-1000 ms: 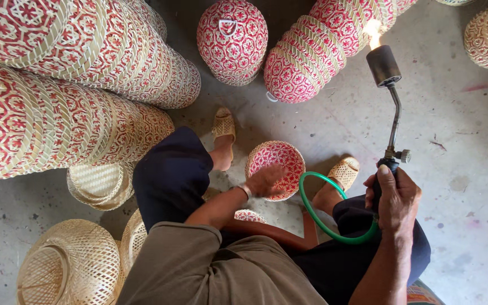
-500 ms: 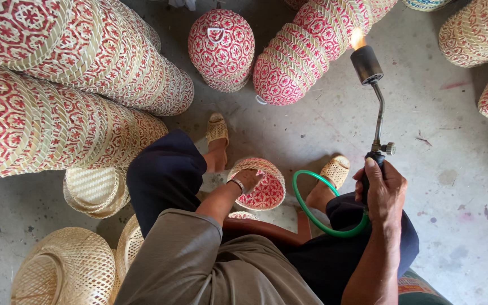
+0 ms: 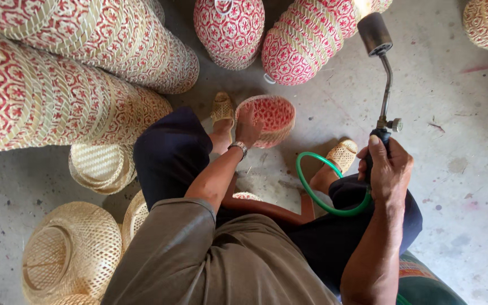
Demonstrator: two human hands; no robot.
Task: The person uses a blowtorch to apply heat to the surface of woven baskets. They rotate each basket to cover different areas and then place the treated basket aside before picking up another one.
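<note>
Woven red-and-cream bowl basket [image 3: 272, 120] is gripped at its rim by the left hand [image 3: 248, 129], fingers curled closed, tilted above the concrete floor [image 3: 458, 186]. Right hand [image 3: 390, 169], at 3 o'clock, is clenched around a gas torch [image 3: 380, 79]; green hose [image 3: 323, 189] loops between. Patterned basket stacks [image 3: 57, 73] lie at 10 o'clock.

Left hand [image 3: 248, 127] gripping rim of small red-and-cream woven basket [image 3: 271, 117], tilted, opening turned toward right hand. Right hand [image 3: 388, 169] closed round handle of gas torch [image 3: 380, 68], nozzle well ahead of that hand. Green hose [image 3: 318, 195] looping between both hands. Stacked patterned baskets [image 3: 57, 85] beyond left hand. Plain baskets [image 3: 72, 251] behind it.
</note>
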